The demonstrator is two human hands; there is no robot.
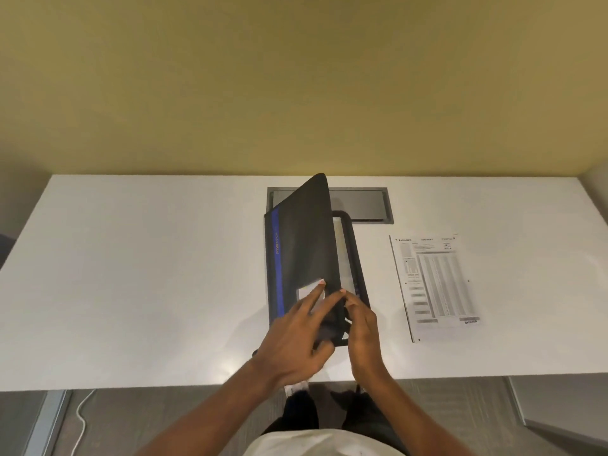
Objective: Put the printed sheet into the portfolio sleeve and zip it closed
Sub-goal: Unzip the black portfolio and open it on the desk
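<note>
A black portfolio sleeve [302,245] with a blue stripe lies in the middle of the white table [148,274]. Its front cover is lifted and stands tilted up, showing the inner pocket and dark zipper border on the right. My left hand [296,337] holds the cover's near edge, fingers spread over its white label. At the near right corner of the sleeve, my right hand [362,324] has its fingers on the cover's edge. The printed sheet [434,284] lies flat on the table to the right, apart from both hands.
A grey recessed cable hatch [358,205] sits in the table behind the sleeve. An olive wall rises behind the table. A white cable [80,419] lies on the floor at lower left. The table's front edge is close to my body.
</note>
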